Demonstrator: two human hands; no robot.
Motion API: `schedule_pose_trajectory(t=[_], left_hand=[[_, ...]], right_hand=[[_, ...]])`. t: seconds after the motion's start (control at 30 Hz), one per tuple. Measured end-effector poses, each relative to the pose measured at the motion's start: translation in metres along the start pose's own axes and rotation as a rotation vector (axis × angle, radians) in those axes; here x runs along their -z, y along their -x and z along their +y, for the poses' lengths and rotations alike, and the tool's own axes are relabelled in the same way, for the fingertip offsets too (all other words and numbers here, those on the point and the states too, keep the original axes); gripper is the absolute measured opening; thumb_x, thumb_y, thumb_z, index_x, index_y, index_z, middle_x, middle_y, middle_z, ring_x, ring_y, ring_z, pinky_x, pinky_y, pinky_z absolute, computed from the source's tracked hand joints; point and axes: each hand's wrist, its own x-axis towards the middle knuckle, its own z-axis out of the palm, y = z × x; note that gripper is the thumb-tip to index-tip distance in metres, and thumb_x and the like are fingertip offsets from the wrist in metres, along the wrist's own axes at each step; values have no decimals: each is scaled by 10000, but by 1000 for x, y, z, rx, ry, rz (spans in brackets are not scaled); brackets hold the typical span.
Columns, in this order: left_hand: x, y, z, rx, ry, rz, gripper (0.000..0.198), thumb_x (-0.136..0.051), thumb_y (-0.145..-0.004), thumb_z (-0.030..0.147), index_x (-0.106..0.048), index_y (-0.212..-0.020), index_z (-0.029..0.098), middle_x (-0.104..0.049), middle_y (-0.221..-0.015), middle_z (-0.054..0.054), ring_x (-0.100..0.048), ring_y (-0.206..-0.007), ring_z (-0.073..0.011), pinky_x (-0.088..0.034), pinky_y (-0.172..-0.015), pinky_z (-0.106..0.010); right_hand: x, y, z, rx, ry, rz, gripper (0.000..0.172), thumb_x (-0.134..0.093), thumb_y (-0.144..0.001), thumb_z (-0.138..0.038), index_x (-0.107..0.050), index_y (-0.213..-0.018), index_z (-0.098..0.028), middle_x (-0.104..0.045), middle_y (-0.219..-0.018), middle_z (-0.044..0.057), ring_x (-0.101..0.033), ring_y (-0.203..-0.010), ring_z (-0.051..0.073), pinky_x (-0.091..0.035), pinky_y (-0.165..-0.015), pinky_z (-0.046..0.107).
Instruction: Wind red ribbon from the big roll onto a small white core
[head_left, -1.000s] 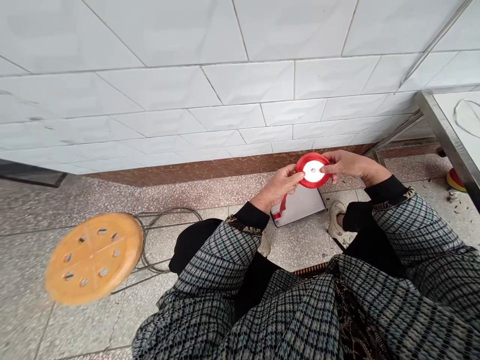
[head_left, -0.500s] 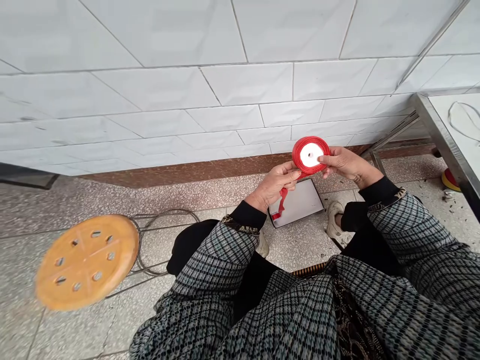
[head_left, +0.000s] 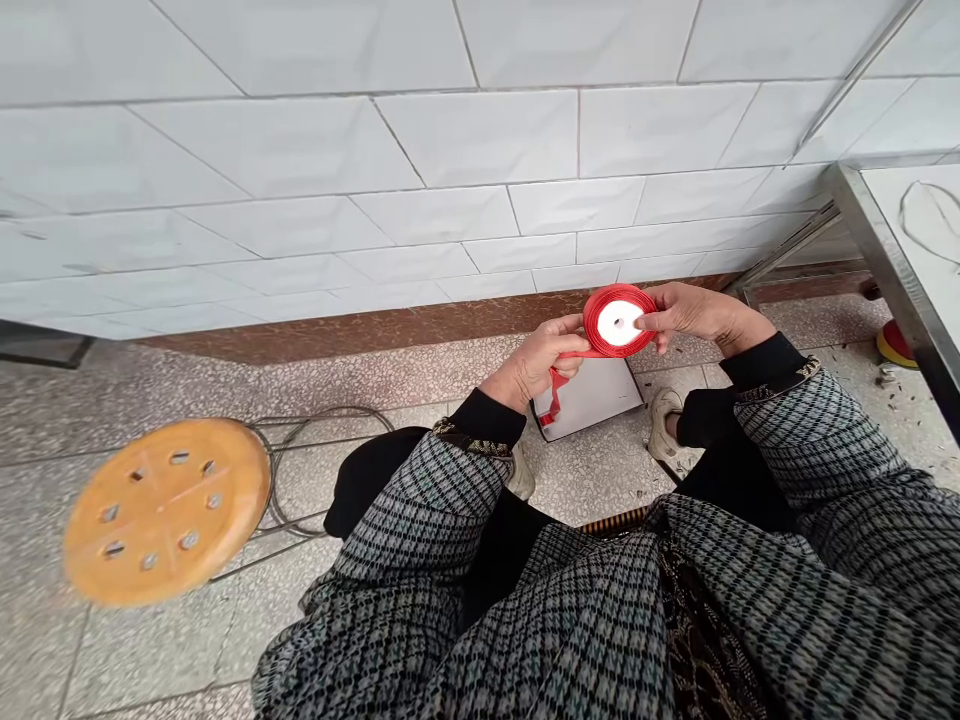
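Note:
A round spool of red ribbon (head_left: 619, 321) with a white centre is held up in front of me, its flat face toward the camera. My right hand (head_left: 694, 312) grips the spool by its right side, thumb on the white centre. My left hand (head_left: 538, 362) is closed on the loose red ribbon end (head_left: 555, 392), which hangs down from my fingers just left of the spool. Below both hands a white flat box (head_left: 589, 397) with a dark edge lies on the floor between my feet.
An orange round stool (head_left: 166, 511) with holes stands at the left on a wire frame. A steel-edged table (head_left: 892, 262) runs along the right, with a red and yellow object (head_left: 895, 345) under it. White tiled wall lies ahead. Scraps litter the speckled floor at right.
The spool rose a little, then came back down. My left hand has drawn the ribbon end out leftward, so a short stretch now runs from spool to fingers.

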Motion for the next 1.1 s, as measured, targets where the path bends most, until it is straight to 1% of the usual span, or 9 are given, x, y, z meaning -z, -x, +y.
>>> schedule_pose_trajectory(t=[0.13, 0.3, 0.4, 0.53, 0.67, 0.77, 0.9, 0.97, 1.1], left_hand=[[-4, 3, 4, -24, -35, -58, 390, -840, -754, 287, -672, -1074, 141, -358, -569, 99, -165, -447, -5, -61, -461, -245], [-9, 2, 2, -78, -66, 20, 370, -861, -742, 344, -663, -972, 131, -383, -579, 88, -195, -454, -6, -80, -456, -246], [-10, 1, 0, -111, -8, 74, 337, -837, -763, 354, -661, -964, 149, -340, -559, 100, -183, -446, -14, -90, -457, -245], [-11, -3, -4, -194, 82, 196, 315, -826, -767, 357, -641, -939, 169, -337, -558, 108, -173, -434, -13, -121, -455, -237], [-11, -6, -5, -242, 119, 221, 335, -844, -747, 381, -621, -886, 172, -359, -563, 110, -189, -428, -9, -144, -453, -227], [-10, -5, -2, -210, 86, 135, 368, -862, -733, 410, -655, -900, 156, -417, -591, 91, -208, -442, -9, -154, -461, -231], [-2, -1, 2, -97, -49, 25, 353, -862, -732, 306, -735, -1008, 124, -484, -623, 64, -266, -480, -23, -190, -493, -238], [2, -1, 0, -74, -125, 22, 297, -831, -751, 262, -757, -999, 116, -545, -661, 35, -337, -524, -39, -247, -525, -237], [5, -5, -6, -140, -187, 52, 232, -778, -776, 210, -768, -992, 125, -674, -828, -30, -515, -700, -87, -390, -656, -242]], right_hand=[[1, 1, -2, -1, 39, -50, 354, -825, -827, -270, -733, -1157, -180, -750, -817, 16, -632, -552, 92, -604, -528, 214], [1, 1, 0, -6, -33, -55, 335, -866, -784, -308, -746, -1066, -172, -731, -752, -3, -609, -495, 77, -587, -504, 201], [-8, -5, 5, 9, -161, 41, 303, -872, -772, -305, -745, -1009, -165, -714, -718, 8, -593, -485, 88, -581, -483, 222], [-36, -19, 15, 61, -367, 265, 252, -878, -748, -254, -700, -905, -167, -651, -633, -4, -555, -488, 91, -594, -499, 233], [-52, -26, 19, 103, -503, 343, 284, -874, -740, -266, -662, -895, -157, -629, -648, -14, -553, -514, 84, -624, -559, 243], [-42, -22, 16, 133, -460, 303, 313, -893, -721, -298, -677, -891, -149, -637, -650, -11, -546, -507, 78, -618, -550, 235], [-21, -12, 10, 131, -379, 240, 306, -910, -698, -316, -712, -861, -149, -652, -653, -11, -547, -501, 72, -602, -520, 222], [-16, -9, 8, 111, -333, 224, 291, -911, -694, -292, -719, -857, -147, -651, -653, -13, -545, -498, 71, -598, -508, 226], [-13, -7, 7, 99, -278, 235, 233, -889, -735, -270, -716, -841, -155, -635, -631, -13, -539, -500, 76, -595, -504, 233]])
